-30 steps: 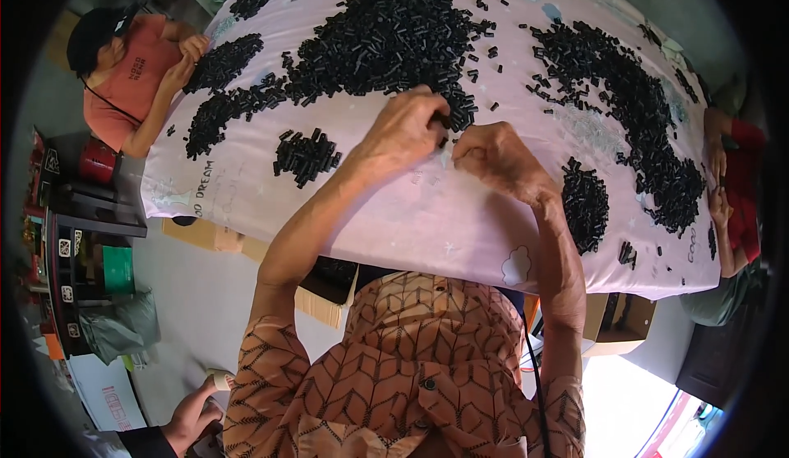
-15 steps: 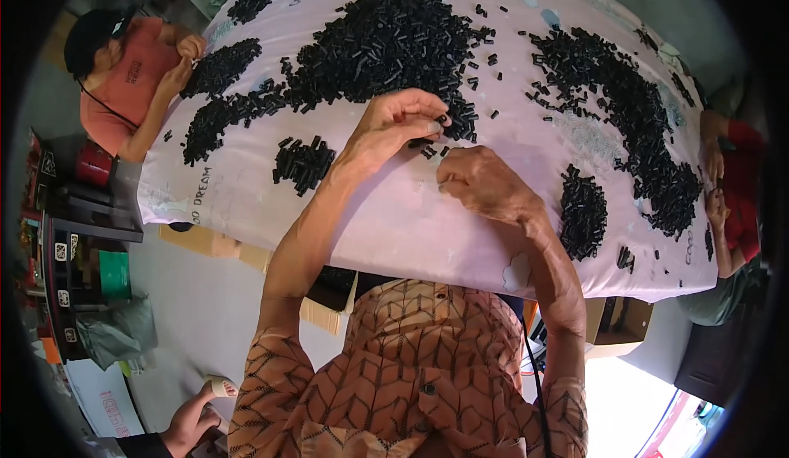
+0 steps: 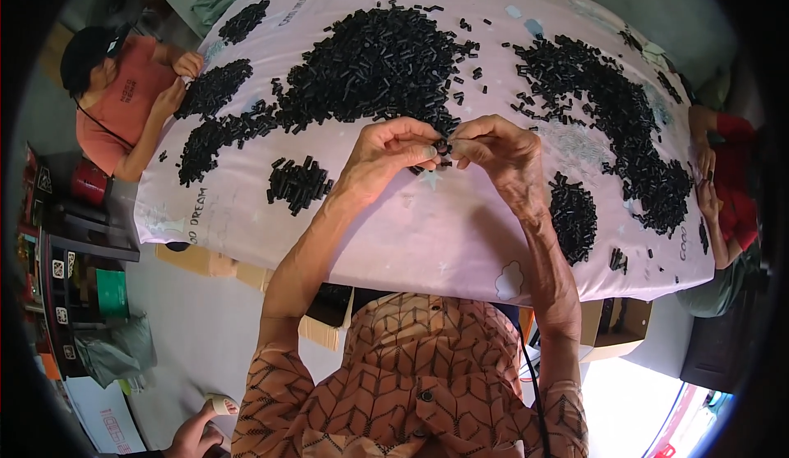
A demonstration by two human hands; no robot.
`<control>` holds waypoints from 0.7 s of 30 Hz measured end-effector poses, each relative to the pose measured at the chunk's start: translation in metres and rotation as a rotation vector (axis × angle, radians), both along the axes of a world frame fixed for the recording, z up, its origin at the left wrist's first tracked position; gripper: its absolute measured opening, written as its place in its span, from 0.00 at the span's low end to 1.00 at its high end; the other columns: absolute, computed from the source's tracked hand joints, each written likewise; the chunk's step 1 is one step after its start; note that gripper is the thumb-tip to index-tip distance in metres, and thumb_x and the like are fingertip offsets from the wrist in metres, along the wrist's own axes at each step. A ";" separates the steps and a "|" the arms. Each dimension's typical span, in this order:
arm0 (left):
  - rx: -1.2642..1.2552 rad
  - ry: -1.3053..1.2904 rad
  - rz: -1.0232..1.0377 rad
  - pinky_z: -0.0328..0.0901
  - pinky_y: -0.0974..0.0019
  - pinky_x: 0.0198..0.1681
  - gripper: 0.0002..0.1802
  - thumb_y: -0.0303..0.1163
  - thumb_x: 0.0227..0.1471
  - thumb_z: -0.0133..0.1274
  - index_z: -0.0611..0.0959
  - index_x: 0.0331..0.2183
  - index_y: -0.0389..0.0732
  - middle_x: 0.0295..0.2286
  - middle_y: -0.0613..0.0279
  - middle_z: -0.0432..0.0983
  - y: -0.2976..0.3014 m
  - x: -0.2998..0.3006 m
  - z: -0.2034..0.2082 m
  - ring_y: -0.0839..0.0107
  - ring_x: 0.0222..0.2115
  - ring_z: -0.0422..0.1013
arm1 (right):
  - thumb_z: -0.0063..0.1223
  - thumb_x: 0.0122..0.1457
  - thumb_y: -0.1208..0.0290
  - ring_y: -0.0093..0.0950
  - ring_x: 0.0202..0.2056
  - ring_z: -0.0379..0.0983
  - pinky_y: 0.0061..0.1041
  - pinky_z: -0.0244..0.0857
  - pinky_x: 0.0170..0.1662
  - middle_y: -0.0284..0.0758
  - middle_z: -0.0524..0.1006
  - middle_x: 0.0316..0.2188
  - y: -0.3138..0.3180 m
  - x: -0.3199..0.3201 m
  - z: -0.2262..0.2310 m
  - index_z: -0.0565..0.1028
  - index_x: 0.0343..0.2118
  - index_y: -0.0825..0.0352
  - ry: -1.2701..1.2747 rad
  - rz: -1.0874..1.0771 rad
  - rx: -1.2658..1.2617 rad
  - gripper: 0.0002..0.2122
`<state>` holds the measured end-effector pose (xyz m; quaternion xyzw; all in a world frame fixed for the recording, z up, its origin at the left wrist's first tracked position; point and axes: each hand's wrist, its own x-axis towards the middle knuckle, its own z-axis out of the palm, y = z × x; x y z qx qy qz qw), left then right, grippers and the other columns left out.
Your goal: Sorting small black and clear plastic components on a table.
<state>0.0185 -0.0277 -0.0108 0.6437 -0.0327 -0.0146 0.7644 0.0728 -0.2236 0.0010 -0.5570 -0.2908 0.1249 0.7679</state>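
Observation:
My left hand is closed in a pinch on a small black cylindrical piece above the near edge of the big heap. My right hand meets it from the other side, thumb and fingers pinched together at the same spot. Whatever sits between those right fingertips is too small to make out. Just beyond both hands lies the big heap of black pieces on a pale pink cloth. Smaller piles flank my forearms: one black pile by the left, another black pile by the right.
A person in an orange shirt handles pieces at the table's left side. Another person in red works at the right, beside a long curved heap. Clear small bits are scattered near it. An open cardboard box stands below the table.
My right hand has moved up and toward my left hand, so their fingertips now meet. The view has tilted slightly, shifting the table lower and showing a white box at the far edge.

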 end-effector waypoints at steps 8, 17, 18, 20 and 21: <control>-0.028 -0.012 -0.007 0.72 0.70 0.36 0.10 0.20 0.49 0.56 0.79 0.37 0.32 0.29 0.56 0.78 -0.003 -0.001 0.001 0.71 0.30 0.76 | 0.53 0.54 0.87 0.21 0.25 0.74 0.19 0.71 0.30 0.37 0.78 0.27 0.000 -0.003 0.003 0.76 0.29 0.74 -0.088 -0.043 -0.091 0.03; -0.040 0.001 0.010 0.72 0.70 0.34 0.08 0.21 0.50 0.56 0.80 0.36 0.33 0.29 0.57 0.78 -0.003 -0.001 0.001 0.72 0.29 0.76 | 0.53 0.54 0.87 0.21 0.27 0.74 0.19 0.70 0.31 0.35 0.77 0.28 0.001 -0.004 0.000 0.75 0.30 0.74 -0.195 -0.075 -0.162 0.03; -0.047 -0.002 0.008 0.72 0.70 0.35 0.08 0.21 0.50 0.56 0.79 0.36 0.33 0.29 0.57 0.78 -0.003 0.000 0.000 0.71 0.29 0.76 | 0.52 0.54 0.88 0.21 0.27 0.74 0.19 0.70 0.31 0.35 0.76 0.28 0.001 -0.003 -0.001 0.75 0.31 0.75 -0.195 -0.065 -0.157 0.04; -0.055 0.000 0.007 0.72 0.70 0.35 0.08 0.21 0.51 0.56 0.79 0.37 0.33 0.29 0.57 0.78 -0.003 0.000 -0.002 0.71 0.29 0.75 | 0.51 0.53 0.89 0.21 0.28 0.74 0.19 0.70 0.32 0.36 0.76 0.29 0.002 -0.003 -0.002 0.76 0.32 0.75 -0.189 -0.055 -0.154 0.05; -0.084 0.010 0.020 0.72 0.70 0.35 0.08 0.21 0.51 0.55 0.79 0.37 0.34 0.29 0.57 0.78 -0.004 0.000 -0.002 0.71 0.29 0.75 | 0.50 0.53 0.90 0.21 0.28 0.74 0.20 0.70 0.32 0.36 0.76 0.30 0.003 -0.002 -0.004 0.76 0.34 0.75 -0.276 -0.069 -0.166 0.07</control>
